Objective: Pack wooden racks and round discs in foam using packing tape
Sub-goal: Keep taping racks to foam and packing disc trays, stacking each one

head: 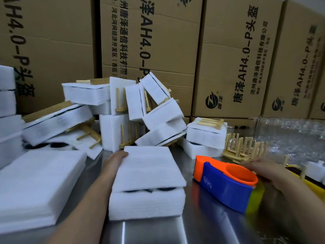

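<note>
A white foam bundle (pixel 147 180) lies on the steel table in front of me, with dark round discs (pixel 149 189) showing in the gap between its layers. My left hand (pixel 117 158) rests against the bundle's far left edge, fingers hidden behind the foam. My right hand (pixel 263 170) grips the blue and orange tape dispenser (pixel 226 182), which sits just right of the bundle. A bare wooden rack (pixel 244 149) stands beyond the dispenser.
A heap of wrapped foam packs (pixel 126 110) with wooden pegs sticking out fills the back of the table. A stack of flat foam sheets (pixel 38 185) lies at the left. Cardboard boxes (pixel 228 59) form a wall behind. Bubble wrap (pixel 295 134) is at the right.
</note>
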The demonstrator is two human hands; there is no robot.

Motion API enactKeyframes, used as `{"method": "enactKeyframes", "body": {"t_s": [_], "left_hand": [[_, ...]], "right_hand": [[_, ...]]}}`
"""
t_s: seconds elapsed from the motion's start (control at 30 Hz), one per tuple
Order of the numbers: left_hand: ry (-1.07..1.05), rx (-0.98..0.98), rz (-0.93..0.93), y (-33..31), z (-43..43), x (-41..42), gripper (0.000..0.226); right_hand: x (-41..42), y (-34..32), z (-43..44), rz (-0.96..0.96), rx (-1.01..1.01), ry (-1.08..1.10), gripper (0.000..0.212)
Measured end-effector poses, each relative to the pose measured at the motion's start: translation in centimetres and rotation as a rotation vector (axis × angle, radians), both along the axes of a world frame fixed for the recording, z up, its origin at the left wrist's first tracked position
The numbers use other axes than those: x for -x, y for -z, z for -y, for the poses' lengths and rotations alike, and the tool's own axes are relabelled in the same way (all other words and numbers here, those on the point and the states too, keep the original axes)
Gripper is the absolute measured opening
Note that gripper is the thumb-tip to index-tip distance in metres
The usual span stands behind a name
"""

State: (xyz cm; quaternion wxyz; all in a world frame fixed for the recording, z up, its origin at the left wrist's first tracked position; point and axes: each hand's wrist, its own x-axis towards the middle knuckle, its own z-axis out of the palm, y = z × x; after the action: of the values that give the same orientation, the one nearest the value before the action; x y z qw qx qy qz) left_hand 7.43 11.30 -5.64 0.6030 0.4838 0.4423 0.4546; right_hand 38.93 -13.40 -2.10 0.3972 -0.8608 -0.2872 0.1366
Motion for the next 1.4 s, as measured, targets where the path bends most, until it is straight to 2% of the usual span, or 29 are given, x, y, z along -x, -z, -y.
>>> {"method": "enactKeyframes", "body": {"t_s": [0.17, 0.37, 0.5, 0.6, 0.77, 0.9, 0.97, 1.13, 1.23, 1.4], "left_hand": [[0.005, -0.038, -0.029, -0.3, 0.7, 0.0, 0.015], [0.018, -0.056, -0.028, -0.4, 1.0, 0.1, 0.015], [0.016, -0.049, -0.005, -0.3, 1.1, 0.1, 0.013], [-0.009, -0.051, -0.002, -0.4, 1.4, 0.0, 0.016], [-0.010, -0.057, -0.002, -0.5, 1.7, -0.2, 0.020], [-0.007, -0.046, 0.022, -0.5, 1.7, 0.0, 0.018], [0.001, -0.048, 0.010, -0.5, 1.6, 0.0, 0.017], [0.087, -0.053, 0.061, -0.4, 1.1, 0.3, 0.010], [0.156, -0.058, 0.092, -0.2, 0.4, 0.5, 0.019], [0.120, -0.073, 0.075, -0.1, 0.1, 0.3, 0.019]], "right_hand": [[-0.5, 3.2, 0.3, -0.012, -0.225, 0.057, 0.031], [-1.4, 3.8, 0.5, 0.113, -0.115, 0.102, 0.054], [-1.6, 3.9, 0.9, 0.159, -0.117, 0.140, 0.063], [-1.3, 3.8, 1.0, 0.234, -0.170, 0.179, 0.055], [-0.5, 3.2, 1.3, 0.325, -0.357, 0.244, 0.015], [0.4, 1.5, 1.3, 0.304, -0.566, 0.313, 0.022], [1.7, 0.2, 1.2, 0.376, -0.646, 0.323, 0.023], [7.5, -2.8, -0.1, 0.420, -0.900, 0.048, 0.024], [11.2, -2.9, -2.1, 0.489, -0.949, -0.162, 0.032], [16.1, 0.2, -6.2, 0.814, -0.902, -0.430, 0.029]]}}
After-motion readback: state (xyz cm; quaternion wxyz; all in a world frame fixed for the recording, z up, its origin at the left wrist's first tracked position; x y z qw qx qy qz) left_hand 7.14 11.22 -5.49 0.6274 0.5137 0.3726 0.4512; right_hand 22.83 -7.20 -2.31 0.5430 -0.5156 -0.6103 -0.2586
